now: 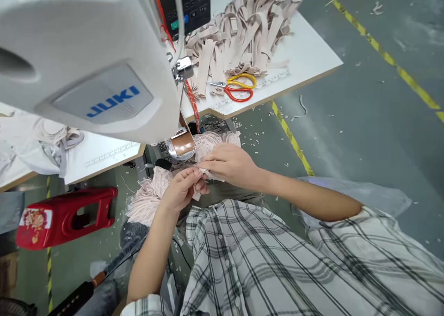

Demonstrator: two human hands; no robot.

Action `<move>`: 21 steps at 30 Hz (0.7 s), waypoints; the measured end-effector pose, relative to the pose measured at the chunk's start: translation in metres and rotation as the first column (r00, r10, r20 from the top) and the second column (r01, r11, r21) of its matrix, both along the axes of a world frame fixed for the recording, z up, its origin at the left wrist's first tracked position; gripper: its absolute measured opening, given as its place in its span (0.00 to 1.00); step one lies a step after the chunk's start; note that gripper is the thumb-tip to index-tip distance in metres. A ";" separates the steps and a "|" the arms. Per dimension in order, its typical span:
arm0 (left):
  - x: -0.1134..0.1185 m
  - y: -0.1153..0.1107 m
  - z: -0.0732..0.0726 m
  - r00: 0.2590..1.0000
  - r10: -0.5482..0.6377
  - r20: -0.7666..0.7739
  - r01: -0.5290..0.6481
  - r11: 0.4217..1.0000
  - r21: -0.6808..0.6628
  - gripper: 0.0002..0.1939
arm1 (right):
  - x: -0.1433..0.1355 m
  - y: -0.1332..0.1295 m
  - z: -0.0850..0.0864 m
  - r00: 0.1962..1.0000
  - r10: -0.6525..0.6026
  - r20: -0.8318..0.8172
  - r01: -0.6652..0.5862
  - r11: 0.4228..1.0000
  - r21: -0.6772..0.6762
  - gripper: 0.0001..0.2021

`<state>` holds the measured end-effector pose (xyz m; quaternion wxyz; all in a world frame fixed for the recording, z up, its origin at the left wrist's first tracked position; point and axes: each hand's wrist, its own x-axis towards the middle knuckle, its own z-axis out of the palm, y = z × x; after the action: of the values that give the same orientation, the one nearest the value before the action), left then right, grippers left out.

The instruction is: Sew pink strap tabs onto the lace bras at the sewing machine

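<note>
1. My left hand pinches a small pale piece of cloth between thumb and forefinger, the other fingers curled below.
2. My right hand meets it from the other side, fingers pressed together over the same cloth; I can't tell just where the right thumb sits.
3. The cloth is between my two sets of fingertips, above my lap and just below the machine's sewing end. It looks nearly weightless and limp, so I judge a light pinch at the edge is enough; a hard tug might stretch it.
4. Beside my left hand hangs a bunch of pink lace, and more lace lies beyond my right. It seems soft and easily snagged, best lifted by several layers together, away from the openwork.
5. Farther out, on the white table, sit scissors and heaped fabric strips, flexible but seemingly thicker.
6. The sewing machine looms rigid at upper left.
</note>
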<state>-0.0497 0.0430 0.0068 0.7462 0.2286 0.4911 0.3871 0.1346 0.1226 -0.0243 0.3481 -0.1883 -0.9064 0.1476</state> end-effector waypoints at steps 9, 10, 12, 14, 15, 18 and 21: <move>0.007 -0.021 0.010 0.826 0.243 -0.509 -0.094 0.949 0.300 0.16 | -0.011 -0.019 0.004 0.979 -0.153 -0.136 0.123 0.970 -0.209 0.12; 0.007 -0.021 0.012 0.803 0.245 -0.543 -0.084 0.949 0.304 0.16 | -0.013 -0.019 0.004 0.982 -0.154 -0.109 0.125 0.964 -0.237 0.12; 0.007 -0.021 0.014 0.776 0.237 -0.584 -0.062 0.951 0.302 0.16 | -0.015 -0.018 0.004 0.987 -0.148 -0.070 0.125 0.956 -0.265 0.11; 0.006 -0.020 0.012 0.765 0.215 -0.607 -0.035 0.955 0.294 0.18 | -0.016 -0.019 0.004 0.989 -0.132 -0.061 0.112 0.959 -0.261 0.09; 0.006 -0.019 0.010 0.765 0.202 -0.612 -0.023 0.958 0.287 0.19 | -0.017 -0.020 0.003 0.990 -0.124 -0.062 0.104 0.962 -0.254 0.09; 0.003 -0.018 0.001 0.770 0.167 -0.615 -0.009 0.968 0.251 0.22 | -0.020 -0.029 -0.003 0.995 -0.094 -0.022 0.085 0.961 -0.264 0.11; -0.011 -0.022 -0.007 0.767 0.153 -0.623 -0.038 0.980 0.194 0.21 | -0.020 -0.024 -0.014 0.997 0.050 0.060 -0.031 0.957 -0.289 0.11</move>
<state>-0.0603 0.0207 0.0002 0.4937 0.3831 0.6902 0.3650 0.1145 0.0986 -0.0384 0.2832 -0.2232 -0.8901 0.2788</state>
